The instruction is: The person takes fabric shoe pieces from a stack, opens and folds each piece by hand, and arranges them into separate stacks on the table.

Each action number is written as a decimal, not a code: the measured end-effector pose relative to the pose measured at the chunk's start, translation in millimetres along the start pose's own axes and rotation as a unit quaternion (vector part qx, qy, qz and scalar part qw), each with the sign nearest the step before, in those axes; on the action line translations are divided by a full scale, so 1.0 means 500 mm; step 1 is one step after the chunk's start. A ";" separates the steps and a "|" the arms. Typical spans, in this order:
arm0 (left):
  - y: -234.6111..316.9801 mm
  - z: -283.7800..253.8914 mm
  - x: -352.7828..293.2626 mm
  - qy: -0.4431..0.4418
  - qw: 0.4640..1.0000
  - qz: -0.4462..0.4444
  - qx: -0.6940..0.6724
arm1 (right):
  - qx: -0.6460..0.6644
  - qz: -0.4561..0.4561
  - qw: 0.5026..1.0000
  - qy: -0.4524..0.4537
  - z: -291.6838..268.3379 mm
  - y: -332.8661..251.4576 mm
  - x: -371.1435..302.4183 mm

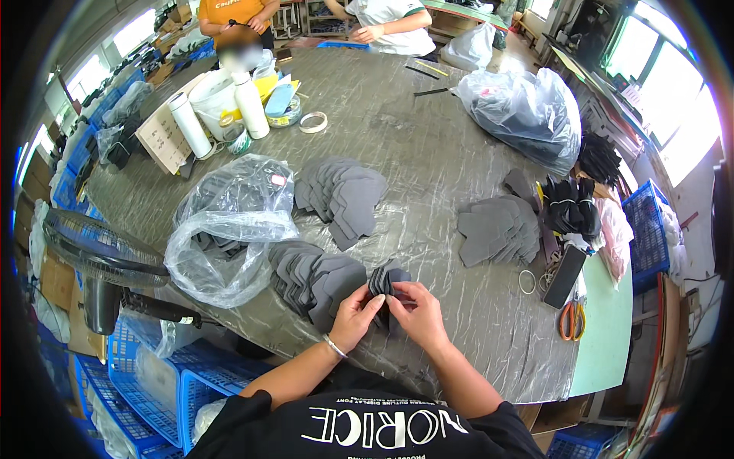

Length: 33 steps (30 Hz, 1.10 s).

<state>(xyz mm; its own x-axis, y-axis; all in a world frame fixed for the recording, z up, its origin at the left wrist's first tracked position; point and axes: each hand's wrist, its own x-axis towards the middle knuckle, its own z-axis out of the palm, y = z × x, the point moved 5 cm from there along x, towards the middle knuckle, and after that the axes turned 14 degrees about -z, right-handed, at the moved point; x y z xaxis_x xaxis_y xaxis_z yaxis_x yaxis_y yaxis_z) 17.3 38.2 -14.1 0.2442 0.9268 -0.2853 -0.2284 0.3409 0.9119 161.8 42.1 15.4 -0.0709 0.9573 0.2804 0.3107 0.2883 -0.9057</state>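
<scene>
Between my two hands, close to the table's near edge, stands a small bundle of dark grey cut pieces (388, 274). My left hand (354, 317) grips its left side, thumb toward me; my right hand (420, 315) pinches its right side. The bundle's lower part is partly hidden by my fingers. Just left of my left hand lies a fanned pile of the same grey pieces (325, 283). Farther off, a second fanned pile (345, 193) rests on the table, and a third pile (498, 231) lies to the right.
An open clear plastic bag (229, 229) with dark pieces sits left, near a black fan (103, 249). White bottles (250, 105) and a tape roll (313, 122) stand far left. Orange-handled scissors (572, 321), a black box (565, 277) and a full bag (527, 115) are right. Two people are across the table.
</scene>
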 end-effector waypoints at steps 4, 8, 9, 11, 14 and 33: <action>-0.005 0.000 0.005 0.003 1.000 -0.011 0.013 | -0.030 -0.003 1.000 0.005 -0.006 -0.010 0.004; -0.001 0.011 0.016 0.035 0.999 -0.004 -0.031 | -0.055 -0.013 0.998 0.008 -0.015 -0.006 0.006; 0.001 0.011 0.018 0.053 0.998 0.005 -0.045 | -0.059 -0.028 0.998 0.012 -0.017 -0.007 0.007; 0.001 0.012 0.025 0.076 0.997 0.006 -0.034 | -0.035 -0.026 0.999 0.021 -0.024 -0.008 0.010; -0.021 -0.022 0.029 0.131 0.991 -0.001 0.020 | -0.036 0.013 0.999 0.012 -0.042 -0.015 0.023; -0.007 0.000 0.020 0.008 1.000 0.005 -0.006 | -0.091 -0.100 0.989 -0.058 -0.021 -0.038 0.044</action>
<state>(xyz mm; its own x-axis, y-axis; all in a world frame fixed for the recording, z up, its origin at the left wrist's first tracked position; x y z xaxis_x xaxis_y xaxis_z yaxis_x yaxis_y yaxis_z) 20.7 46.0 -20.1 0.2262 0.9328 -0.2806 -0.2428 0.3330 0.9111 164.5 57.6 42.1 -0.2537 0.8810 0.3994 0.4441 0.4729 -0.7610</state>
